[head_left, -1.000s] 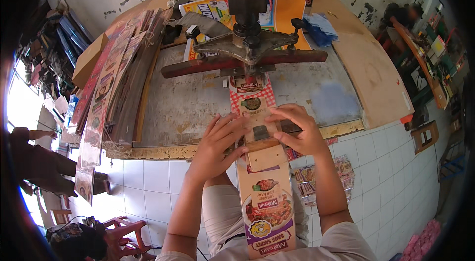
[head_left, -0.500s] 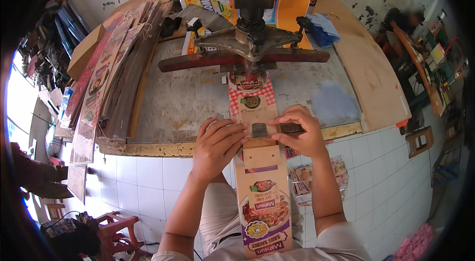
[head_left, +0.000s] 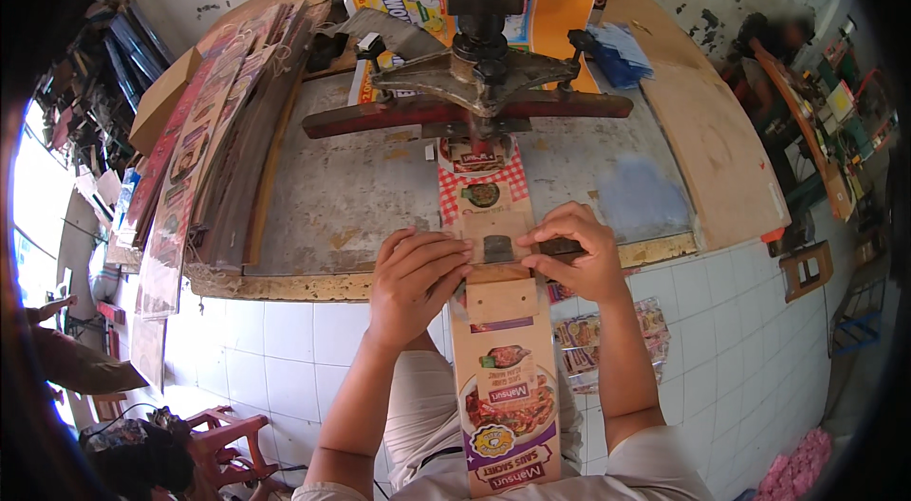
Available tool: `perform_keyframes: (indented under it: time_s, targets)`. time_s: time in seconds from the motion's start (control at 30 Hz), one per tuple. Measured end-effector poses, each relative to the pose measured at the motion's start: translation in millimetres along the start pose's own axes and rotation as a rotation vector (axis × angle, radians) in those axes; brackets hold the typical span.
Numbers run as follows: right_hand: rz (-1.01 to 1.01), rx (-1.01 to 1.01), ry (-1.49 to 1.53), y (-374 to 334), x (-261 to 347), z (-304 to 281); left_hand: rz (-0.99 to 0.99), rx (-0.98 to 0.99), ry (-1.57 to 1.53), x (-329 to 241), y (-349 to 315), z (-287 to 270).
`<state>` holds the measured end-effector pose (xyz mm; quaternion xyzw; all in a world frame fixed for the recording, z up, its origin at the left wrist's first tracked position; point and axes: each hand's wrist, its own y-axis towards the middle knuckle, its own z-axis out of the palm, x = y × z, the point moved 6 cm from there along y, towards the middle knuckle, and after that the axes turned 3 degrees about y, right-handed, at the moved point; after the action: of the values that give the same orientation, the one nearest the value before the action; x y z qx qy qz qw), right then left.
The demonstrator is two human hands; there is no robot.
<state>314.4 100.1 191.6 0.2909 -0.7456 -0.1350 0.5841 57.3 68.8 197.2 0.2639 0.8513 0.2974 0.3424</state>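
Note:
A long printed cardboard strip (head_left: 503,330) with food pictures runs from my lap up over the table's front edge. Its far end lies beneath the dark metal head of a press (head_left: 484,83). My left hand (head_left: 418,283) is closed on the strip's left edge, fingers on top. Across from it, my right hand (head_left: 577,250) pinches the right edge between thumb and fingers. Between the hands, a squarish opening (head_left: 497,249) in the strip shows the dark surface below. Two small holes sit just nearer to me.
Tied stacks of printed strips (head_left: 204,140) lie on the table's left. Orange printed sheets (head_left: 565,12) and blue plastic (head_left: 619,60) are behind the press. Shiny printed sheets (head_left: 612,344) lie on the tiled floor, a red stool (head_left: 228,439) at lower left. Another person (head_left: 773,46) is at far right.
My hands and the strip stay practically where they were. At the far left edge, another person's hand and brown clothing have shifted into view.

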Motion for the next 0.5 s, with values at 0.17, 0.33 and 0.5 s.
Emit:
perform_keyframes:
  time_s: [0.17, 0.33, 0.5]
  targets:
    - [0.016, -0.021, -0.027, -1.8, -1.2, -0.6, -0.016, 0.015, -0.011, -0.3, -0.3, 1.3]
    - [0.018, -0.026, -0.016, -2.2, -3.6, -0.3, -0.028, 0.032, -0.018, 0.8, -1.2, 1.5]
    - [-0.011, -0.014, -0.058, 0.1, 0.4, -1.8, -0.029, 0.037, -0.026, -0.4, 0.0, 0.4]
